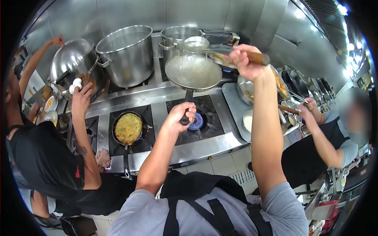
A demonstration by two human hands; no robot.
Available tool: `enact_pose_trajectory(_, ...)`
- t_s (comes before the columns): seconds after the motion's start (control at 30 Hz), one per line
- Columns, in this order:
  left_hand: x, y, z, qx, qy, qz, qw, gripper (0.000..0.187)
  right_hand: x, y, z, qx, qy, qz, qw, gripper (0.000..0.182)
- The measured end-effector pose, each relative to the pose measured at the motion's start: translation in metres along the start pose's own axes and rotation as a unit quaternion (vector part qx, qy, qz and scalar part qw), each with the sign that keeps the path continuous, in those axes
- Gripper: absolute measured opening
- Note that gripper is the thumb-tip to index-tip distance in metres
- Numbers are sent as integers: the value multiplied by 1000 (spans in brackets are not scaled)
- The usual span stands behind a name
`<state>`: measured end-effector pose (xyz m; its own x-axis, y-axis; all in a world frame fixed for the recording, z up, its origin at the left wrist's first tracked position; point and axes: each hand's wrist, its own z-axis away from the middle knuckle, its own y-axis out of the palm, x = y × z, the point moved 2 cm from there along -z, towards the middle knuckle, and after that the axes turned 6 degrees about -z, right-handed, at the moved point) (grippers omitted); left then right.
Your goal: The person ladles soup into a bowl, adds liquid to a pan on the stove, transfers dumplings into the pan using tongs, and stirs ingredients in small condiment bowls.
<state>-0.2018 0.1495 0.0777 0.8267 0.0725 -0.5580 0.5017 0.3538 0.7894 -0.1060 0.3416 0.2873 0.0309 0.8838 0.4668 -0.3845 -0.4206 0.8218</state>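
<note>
My left hand [180, 116] is closed around the black handle of a frying pan [193, 74], held above the stove beyond a lit burner [195, 121]. The pan's inside looks shiny and pale, with no solid food visible in it. My right hand [249, 65], raised higher, grips a ladle [196, 44] by its wooden handle. The ladle's bowl hangs over the far rim of the pan, and faint streaks, perhaps liquid, show beneath it. To the left, a second pan holding a browned omelette [128, 129] sits on a burner.
A tall steel pot [128, 59], a smaller pot [169, 43] and a domed lid [73, 59] line the back. On the left, a co-worker's hand holds white eggs [76, 85]. Right of the stove lie a grey tray [232, 98] and bowls, with another person [315, 145] working there.
</note>
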Motion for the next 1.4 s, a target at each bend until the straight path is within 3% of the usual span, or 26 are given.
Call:
enact_pose_trajectory(0.13, 13, 7, 8, -10, -1, 14, 1000, 9, -28, -45, 32, -40, 20, 105, 994, 33)
enact_pose_trajectory(0.2, 21, 5, 15, -33, -3, 6, 999, 10, -46, -61, 46, -87, -14, 236, 968, 24)
enact_pose_trajectory(0.33, 33, -5, 22, -15, -5, -1, 1000, 12, -77, -77, 80, -94, -121, 382, 911, 47)
enact_pose_trajectory(0.4, 34, -8, 27, -6, -9, -19, 1000, 12, -90, -87, 93, -126, -128, 402, 898, 62)
enact_pose_trajectory(0.43, 34, -8, 29, -7, -14, -11, 1000, 11, -90, -93, 95, -69, -78, 454, 885, 67)
enact_pose_trajectory(0.53, 32, -9, 39, -46, -28, -23, 998, 10, -102, -101, 114, -59, -83, 581, 808, 63)
enact_pose_trajectory(0.57, 31, -14, 40, -39, -36, -20, 998, 10, -107, -105, 118, -68, -92, 576, 809, 63)
enact_pose_trajectory(0.63, 30, -22, 41, -35, -42, -9, 998, 9, -113, -111, 120, -96, -132, 655, 738, 62)
enact_pose_trajectory(0.67, 29, -24, 42, -33, -50, -14, 998, 9, -116, -114, 119, -103, -135, 650, 741, 62)
enact_pose_trajectory(0.73, 25, -28, 42, -24, -34, -27, 999, 10, -118, -114, 116, -73, -221, 705, 669, 62)
enact_pose_trajectory(0.87, 18, -35, 43, -9, -33, -22, 999, 11, -118, -101, 108, -85, -183, 653, 730, 63)
enact_pose_trajectory(0.93, 14, -35, 42, -19, -39, -18, 999, 12, -116, -99, 99, -76, -150, 577, 799, 63)
enact_pose_trajectory(0.97, 11, -34, 43, -11, -35, -26, 999, 11, -113, -97, 97, -74, -148, 577, 800, 63)
enact_pose_trajectory(1.1, 6, -28, 57, -18, -38, -74, 996, 14, -105, -82, 84, -51, -154, 335, 928, 59)
enact_pose_trajectory(1.13, 0, -26, 55, 2, -25, -110, 994, 18, -97, -77, 80, -20, -135, 280, 950, 47)
enact_pose_trajectory(1.17, 0, -28, 54, -13, -17, -122, 992, 18, -88, -74, 75, -5, -125, 251, 960, 41)
enact_pose_trajectory(1.2, 0, -33, 54, 31, -17, -110, 993, 17, -79, -71, 68, 12, -116, 228, 967, 34)
enact_pose_trajectory(1.27, -5, -30, 59, -16, -39, -68, 997, 13, -64, -57, 52, 0, -109, 227, 968, 24)
enact_pose_trajectory(1.33, -3, -38, 60, -1, -35, -41, 999, 11, -44, -46, 13, -22, -122, 234, 964, 20)
enact_pose_trajectory(1.4, -4, -38, 63, -14, -40, -45, 998, 9, -24, -17, -30, -26, -170, 350, 921, 14)
